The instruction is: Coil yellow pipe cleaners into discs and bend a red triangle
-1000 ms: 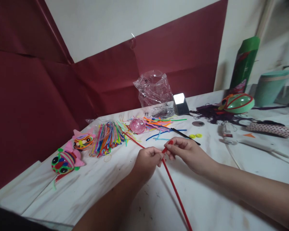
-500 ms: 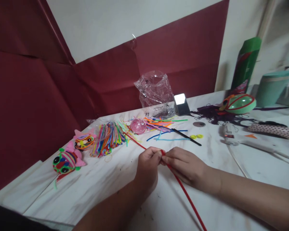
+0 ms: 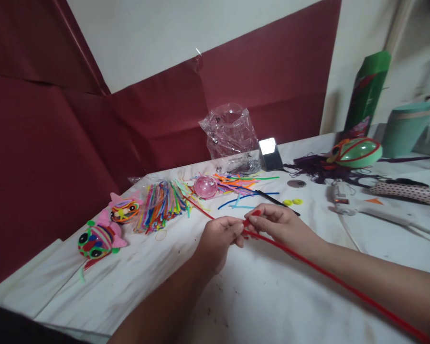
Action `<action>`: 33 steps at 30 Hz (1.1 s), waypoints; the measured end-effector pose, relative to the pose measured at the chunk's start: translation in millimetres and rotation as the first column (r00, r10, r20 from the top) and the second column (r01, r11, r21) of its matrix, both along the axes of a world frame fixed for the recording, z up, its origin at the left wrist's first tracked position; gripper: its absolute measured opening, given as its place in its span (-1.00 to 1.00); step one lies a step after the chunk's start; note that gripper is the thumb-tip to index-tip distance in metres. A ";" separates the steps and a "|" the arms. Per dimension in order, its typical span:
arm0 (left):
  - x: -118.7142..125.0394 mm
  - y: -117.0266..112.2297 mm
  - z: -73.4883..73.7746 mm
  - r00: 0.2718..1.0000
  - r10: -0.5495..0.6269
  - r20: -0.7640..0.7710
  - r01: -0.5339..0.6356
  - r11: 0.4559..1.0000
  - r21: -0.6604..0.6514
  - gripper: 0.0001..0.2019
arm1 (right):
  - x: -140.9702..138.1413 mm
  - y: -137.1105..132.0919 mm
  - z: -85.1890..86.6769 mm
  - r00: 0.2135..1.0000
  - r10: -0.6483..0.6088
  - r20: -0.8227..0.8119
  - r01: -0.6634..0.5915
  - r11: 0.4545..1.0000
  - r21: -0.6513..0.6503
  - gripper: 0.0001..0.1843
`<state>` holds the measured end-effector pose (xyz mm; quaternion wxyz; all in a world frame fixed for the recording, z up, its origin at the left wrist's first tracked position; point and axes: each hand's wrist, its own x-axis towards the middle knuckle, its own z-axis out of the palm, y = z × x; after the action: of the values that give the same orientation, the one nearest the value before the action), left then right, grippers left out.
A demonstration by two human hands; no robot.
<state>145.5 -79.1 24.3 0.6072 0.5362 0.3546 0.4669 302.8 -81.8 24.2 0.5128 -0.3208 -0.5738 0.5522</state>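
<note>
A long red pipe cleaner [image 3: 329,275] runs from the far side of the table through both hands and on to the lower right corner. My left hand [image 3: 220,239] is closed, pinching it between thumb and fingers. Close beside it, my right hand [image 3: 281,227] is closed on a short bent red part near the fingertips, with the long strand passing below its fingers. Beyond the hands lie a pink transparent half ball [image 3: 205,187], a black pipe cleaner [image 3: 268,197] partly behind the right hand, and two yellow discs [image 3: 293,202].
A bundle of coloured pipe cleaners [image 3: 165,205] and two decorated fish-like figures [image 3: 99,241] lie at the left. A glue gun [image 3: 376,210], a polka-dotted item [image 3: 408,191] and a green ball figure [image 3: 360,153] are at the right. A phone-like device [image 3: 270,154] leans near a plastic bag [image 3: 231,134].
My right hand has shifted up and turned, and the red bent part now sticks up at its fingertips. The strand's near end has swung far to the right.
</note>
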 end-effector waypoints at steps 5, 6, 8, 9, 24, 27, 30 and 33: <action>-2.8 1.2 -6.3 0.996 -0.019 -0.090 0.024 0.998 0.066 -0.86 | -2.8 -2.9 1.7 0.995 0.041 -0.086 -0.047 0.996 -0.071 -0.76; -3.0 1.1 -7.4 0.995 -0.021 -0.098 0.029 0.996 0.084 -0.84 | -3.4 -3.6 2.7 0.994 0.045 -0.104 -0.053 0.996 -0.076 -0.75; -3.1 0.7 -8.6 0.996 -0.025 -0.087 0.034 0.993 0.110 -0.79 | -4.5 -4.6 4.8 0.988 0.069 -0.135 -0.079 0.994 -0.074 -0.74; -2.9 0.5 -8.8 0.997 -0.037 -0.075 0.045 0.992 0.116 -0.76 | -4.9 -4.9 5.6 0.985 0.084 -0.152 -0.095 0.993 -0.072 -0.74; -0.8 3.0 -10.2 0.986 0.163 0.016 -0.164 0.974 0.156 -0.78 | -8.0 -4.4 -5.4 1.000 0.011 0.017 -0.012 0.997 0.081 -0.85; -0.7 2.6 -13.0 0.975 0.221 -0.033 -0.208 0.953 0.219 -0.77 | -10.5 -10.8 -8.6 0.987 -0.082 0.140 0.071 0.994 0.083 -0.78; 0.2 0.7 -10.1 0.948 0.302 -0.099 -0.264 0.922 0.282 -0.77 | -10.5 -17.7 -9.9 0.933 -0.185 0.308 0.109 0.963 0.245 -0.78; 1.2 -3.0 -3.9 0.926 0.335 -0.174 -0.262 0.903 0.341 -0.79 | -5.5 -19.2 -6.7 0.832 -0.435 0.344 0.065 0.693 0.718 -0.87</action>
<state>146.6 -82.1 20.3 0.3911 0.6141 0.4222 0.5401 297.3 -101.0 17.5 0.5039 -0.3168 -0.7938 0.1251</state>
